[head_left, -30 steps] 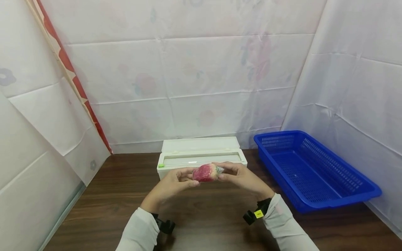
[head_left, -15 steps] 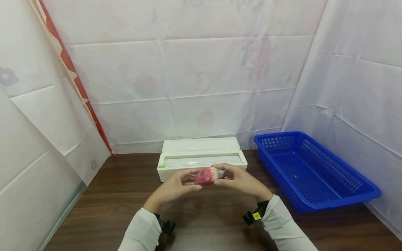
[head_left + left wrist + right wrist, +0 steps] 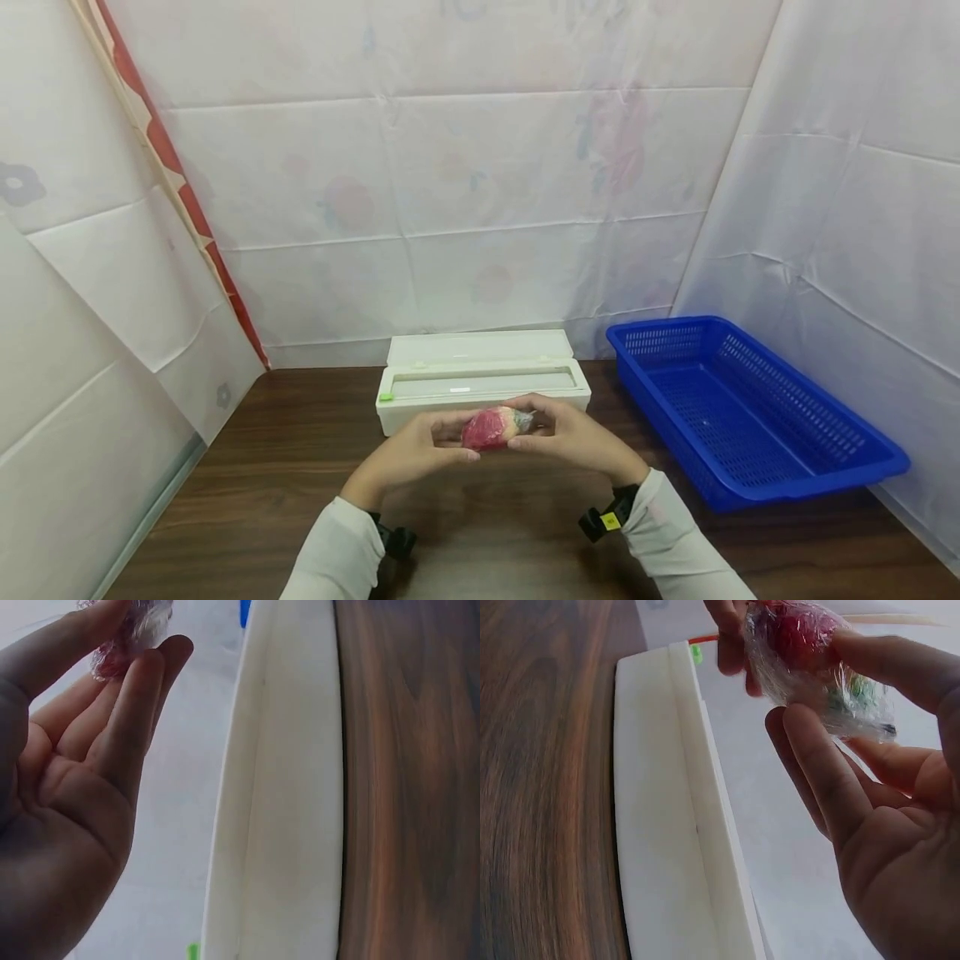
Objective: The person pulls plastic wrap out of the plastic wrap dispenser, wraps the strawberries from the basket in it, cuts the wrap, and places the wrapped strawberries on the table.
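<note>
A small red and cream fruit-like piece [image 3: 486, 429], with green at one end, is wrapped in clear crinkled plastic film. It is held in the air between both hands. My left hand [image 3: 414, 448] holds its red end between thumb and fingers. The right hand [image 3: 573, 435] pinches the cream and green end. In the right wrist view the film [image 3: 810, 671] is bunched round the piece, with the right hand's thumb and fingers on it. The left wrist view cuts the piece off at the top edge.
Behind the hands stands a long white box [image 3: 480, 387] with its lid [image 3: 480, 344] raised and a green tab at the left. A blue perforated basket [image 3: 757, 417] is on the right of the dark wooden table [image 3: 300, 483]. White sheets hang around.
Both hands have lowered slightly with the wrapped piece. The right fingers have shifted on its cream end, and the piece has turned a little.
</note>
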{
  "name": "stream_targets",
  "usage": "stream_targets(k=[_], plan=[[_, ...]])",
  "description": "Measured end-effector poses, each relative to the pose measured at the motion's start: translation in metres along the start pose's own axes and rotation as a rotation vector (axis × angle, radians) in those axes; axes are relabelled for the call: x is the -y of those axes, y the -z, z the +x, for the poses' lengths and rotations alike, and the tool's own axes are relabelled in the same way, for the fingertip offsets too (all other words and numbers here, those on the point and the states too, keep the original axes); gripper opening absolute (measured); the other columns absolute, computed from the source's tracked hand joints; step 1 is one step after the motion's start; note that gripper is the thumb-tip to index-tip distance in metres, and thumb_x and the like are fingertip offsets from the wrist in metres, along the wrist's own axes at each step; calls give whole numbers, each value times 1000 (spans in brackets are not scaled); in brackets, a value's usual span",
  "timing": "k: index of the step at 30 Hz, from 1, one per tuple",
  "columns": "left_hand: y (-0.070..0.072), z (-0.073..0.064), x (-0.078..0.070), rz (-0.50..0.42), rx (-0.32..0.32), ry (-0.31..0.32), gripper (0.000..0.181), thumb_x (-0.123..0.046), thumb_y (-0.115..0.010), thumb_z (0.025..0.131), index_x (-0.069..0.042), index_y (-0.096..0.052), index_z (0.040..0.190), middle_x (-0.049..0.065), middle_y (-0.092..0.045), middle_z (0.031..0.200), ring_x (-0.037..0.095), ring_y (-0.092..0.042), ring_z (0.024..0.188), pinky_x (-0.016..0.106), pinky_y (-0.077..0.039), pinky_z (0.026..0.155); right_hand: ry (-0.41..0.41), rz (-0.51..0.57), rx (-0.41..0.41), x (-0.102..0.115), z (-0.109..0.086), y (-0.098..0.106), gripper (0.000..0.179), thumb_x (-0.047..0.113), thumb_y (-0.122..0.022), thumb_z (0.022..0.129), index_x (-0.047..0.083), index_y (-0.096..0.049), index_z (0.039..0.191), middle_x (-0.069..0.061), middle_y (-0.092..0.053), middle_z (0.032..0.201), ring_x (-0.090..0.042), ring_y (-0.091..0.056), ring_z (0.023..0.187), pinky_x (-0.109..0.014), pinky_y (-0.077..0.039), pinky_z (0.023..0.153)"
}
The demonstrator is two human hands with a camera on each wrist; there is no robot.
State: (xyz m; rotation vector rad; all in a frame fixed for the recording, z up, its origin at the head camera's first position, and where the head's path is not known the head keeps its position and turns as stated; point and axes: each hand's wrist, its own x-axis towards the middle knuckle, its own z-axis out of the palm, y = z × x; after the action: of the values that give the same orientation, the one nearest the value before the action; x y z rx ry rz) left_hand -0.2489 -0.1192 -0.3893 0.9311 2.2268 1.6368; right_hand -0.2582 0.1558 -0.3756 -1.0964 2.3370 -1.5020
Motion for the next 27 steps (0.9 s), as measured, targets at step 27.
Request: stream_targets(k=[27], plan=[[-6, 4, 10, 480, -79, -54, 44, -10, -79, 88, -3, -65, 128, 5, -70, 117, 16, -69, 99, 29, -56, 84, 63, -282, 10, -19, 4, -12, 35, 17, -78, 91, 7, -61, 119, -4, -65, 116, -18, -66, 101, -26, -56, 80]])
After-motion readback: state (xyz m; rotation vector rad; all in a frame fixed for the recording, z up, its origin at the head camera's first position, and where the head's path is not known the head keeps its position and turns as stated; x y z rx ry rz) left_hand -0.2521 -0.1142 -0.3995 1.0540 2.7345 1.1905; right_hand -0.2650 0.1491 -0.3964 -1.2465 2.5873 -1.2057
